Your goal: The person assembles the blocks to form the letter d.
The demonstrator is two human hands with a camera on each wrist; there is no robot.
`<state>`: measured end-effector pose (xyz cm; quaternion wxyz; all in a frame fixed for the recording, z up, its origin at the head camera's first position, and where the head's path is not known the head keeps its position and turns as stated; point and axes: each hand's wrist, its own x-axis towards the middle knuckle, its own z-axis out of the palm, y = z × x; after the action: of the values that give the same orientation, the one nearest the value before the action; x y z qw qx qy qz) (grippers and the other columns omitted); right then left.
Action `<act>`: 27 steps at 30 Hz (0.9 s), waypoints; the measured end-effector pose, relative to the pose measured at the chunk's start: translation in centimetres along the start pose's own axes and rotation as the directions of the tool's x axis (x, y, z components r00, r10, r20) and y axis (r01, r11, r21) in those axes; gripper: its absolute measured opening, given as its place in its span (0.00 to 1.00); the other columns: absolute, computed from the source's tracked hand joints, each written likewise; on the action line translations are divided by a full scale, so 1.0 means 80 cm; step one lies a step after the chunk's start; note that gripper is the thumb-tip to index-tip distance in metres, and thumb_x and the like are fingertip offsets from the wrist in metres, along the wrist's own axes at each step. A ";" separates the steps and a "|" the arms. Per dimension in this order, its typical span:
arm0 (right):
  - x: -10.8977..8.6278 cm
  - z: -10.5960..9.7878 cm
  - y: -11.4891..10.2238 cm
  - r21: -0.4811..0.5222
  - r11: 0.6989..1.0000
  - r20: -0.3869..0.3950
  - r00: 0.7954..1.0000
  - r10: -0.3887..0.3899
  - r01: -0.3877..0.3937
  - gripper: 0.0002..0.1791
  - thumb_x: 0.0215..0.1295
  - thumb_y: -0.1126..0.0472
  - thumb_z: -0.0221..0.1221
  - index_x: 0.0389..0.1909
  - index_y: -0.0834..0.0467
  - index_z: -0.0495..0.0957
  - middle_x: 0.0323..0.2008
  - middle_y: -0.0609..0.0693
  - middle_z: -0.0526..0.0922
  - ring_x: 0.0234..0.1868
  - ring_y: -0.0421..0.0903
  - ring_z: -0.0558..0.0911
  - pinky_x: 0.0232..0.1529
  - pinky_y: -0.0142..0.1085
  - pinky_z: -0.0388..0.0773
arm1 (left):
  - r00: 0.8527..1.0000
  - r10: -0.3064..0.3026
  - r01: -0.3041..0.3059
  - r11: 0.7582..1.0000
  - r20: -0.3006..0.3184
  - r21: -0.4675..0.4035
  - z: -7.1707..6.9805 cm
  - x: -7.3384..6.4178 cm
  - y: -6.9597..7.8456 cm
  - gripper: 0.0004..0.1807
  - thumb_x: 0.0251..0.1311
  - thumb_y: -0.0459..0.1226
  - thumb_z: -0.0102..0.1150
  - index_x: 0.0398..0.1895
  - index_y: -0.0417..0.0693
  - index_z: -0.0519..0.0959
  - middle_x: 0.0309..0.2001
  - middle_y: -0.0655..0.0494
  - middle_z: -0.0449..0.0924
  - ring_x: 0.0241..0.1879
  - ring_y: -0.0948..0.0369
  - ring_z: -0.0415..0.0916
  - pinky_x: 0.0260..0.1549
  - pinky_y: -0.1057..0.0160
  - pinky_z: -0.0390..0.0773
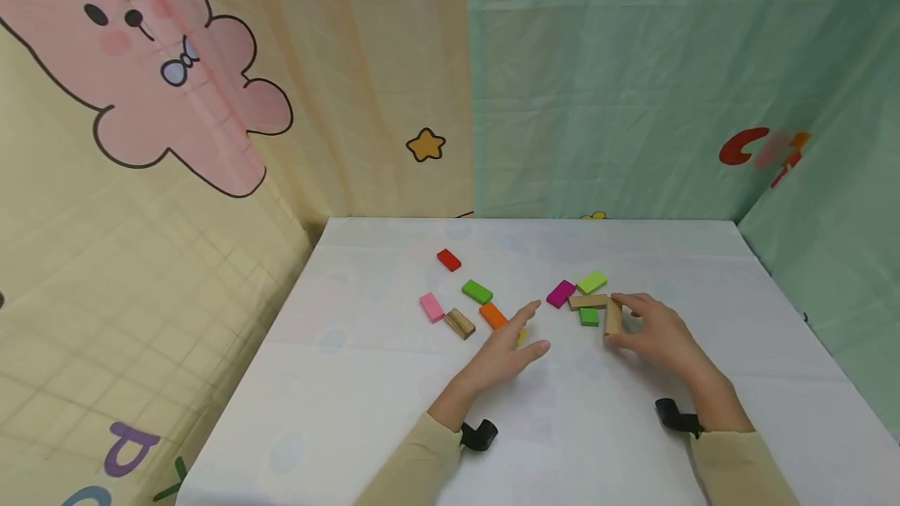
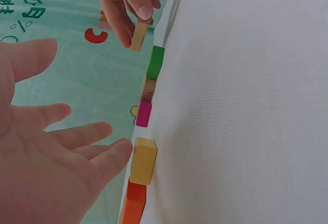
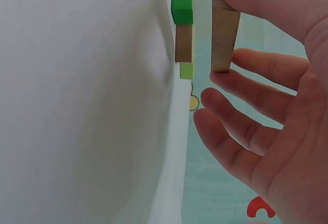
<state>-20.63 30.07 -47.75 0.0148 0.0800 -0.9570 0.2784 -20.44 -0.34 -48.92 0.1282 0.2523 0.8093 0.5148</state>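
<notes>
In the head view my right hand (image 1: 659, 336) pinches a plain wooden block (image 1: 614, 318) between thumb and fingertips. The right wrist view shows that wooden block (image 3: 224, 38) lifted off the table. Beside it lie another wooden block (image 1: 587, 302), a dark green block (image 1: 589, 318), a lime green block (image 1: 592, 282) and a magenta block (image 1: 561, 293). My left hand (image 1: 501, 354) is spread and holds nothing. Its fingers come near a yellow block (image 2: 144, 161) and an orange block (image 1: 493, 315); in the head view the hand partly covers the yellow one.
Left of the orange block lie a red block (image 1: 448, 260), a green block (image 1: 477, 291), a pink block (image 1: 432, 308) and a brown wooden block (image 1: 460, 324). The white tabletop (image 1: 337, 404) ends at the back against a printed curtain (image 1: 605, 100).
</notes>
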 end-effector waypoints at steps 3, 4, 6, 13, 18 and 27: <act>0.000 0.003 -0.004 0.010 1.000 -0.006 1.000 -0.005 0.005 0.45 0.55 0.48 0.74 0.70 0.61 0.69 0.62 0.64 0.73 0.57 0.65 0.75 0.49 0.62 0.76 | 1.000 0.005 -0.005 1.000 0.015 -0.024 0.000 0.001 0.001 0.37 0.73 0.52 0.54 0.81 0.65 0.52 0.76 0.47 0.59 0.73 0.49 0.59 0.67 0.47 0.64; 0.000 0.004 -0.005 0.013 1.000 -0.009 1.000 -0.009 0.009 0.44 0.55 0.48 0.74 0.70 0.61 0.69 0.62 0.64 0.73 0.57 0.64 0.76 0.49 0.61 0.77 | 1.000 0.005 -0.004 0.999 0.018 -0.033 0.000 0.001 0.001 0.37 0.73 0.52 0.53 0.81 0.65 0.52 0.76 0.47 0.59 0.73 0.49 0.58 0.67 0.49 0.64; 0.000 0.007 -0.008 0.020 1.000 -0.011 1.000 -0.012 0.013 0.44 0.55 0.49 0.75 0.70 0.61 0.70 0.61 0.62 0.74 0.56 0.63 0.76 0.47 0.59 0.78 | 1.000 -0.003 0.004 0.998 0.025 -0.058 0.001 0.001 0.001 0.37 0.73 0.52 0.53 0.80 0.66 0.53 0.76 0.48 0.59 0.73 0.50 0.58 0.67 0.51 0.64; 0.001 0.014 -0.017 0.030 0.999 -0.017 0.999 -0.027 0.028 0.44 0.53 0.50 0.76 0.69 0.59 0.71 0.60 0.61 0.76 0.54 0.62 0.77 0.44 0.55 0.80 | 0.999 -0.018 0.024 0.992 0.049 -0.126 0.006 0.002 -0.002 0.36 0.73 0.51 0.55 0.80 0.65 0.54 0.77 0.50 0.58 0.74 0.52 0.58 0.68 0.55 0.62; 0.000 0.020 -0.020 0.044 0.998 -0.007 0.999 -0.032 0.033 0.44 0.53 0.50 0.76 0.70 0.56 0.70 0.60 0.60 0.75 0.54 0.61 0.77 0.43 0.53 0.81 | 0.996 -0.014 0.028 0.987 0.087 -0.158 0.009 0.002 -0.003 0.37 0.74 0.49 0.54 0.81 0.59 0.53 0.77 0.51 0.58 0.74 0.55 0.58 0.68 0.56 0.63; 0.000 0.030 -0.033 0.080 0.989 0.004 0.992 -0.123 0.122 0.44 0.51 0.51 0.78 0.69 0.57 0.72 0.61 0.57 0.75 0.49 0.56 0.78 0.36 0.41 0.77 | 0.990 0.005 0.030 0.969 0.139 -0.246 0.015 0.005 -0.007 0.34 0.76 0.37 0.48 0.81 0.49 0.51 0.78 0.49 0.56 0.75 0.57 0.55 0.69 0.59 0.59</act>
<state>-20.15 26.61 -48.41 0.0242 0.1406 -0.9384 0.3147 -20.37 0.59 -49.97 0.2175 0.2643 0.7295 0.5922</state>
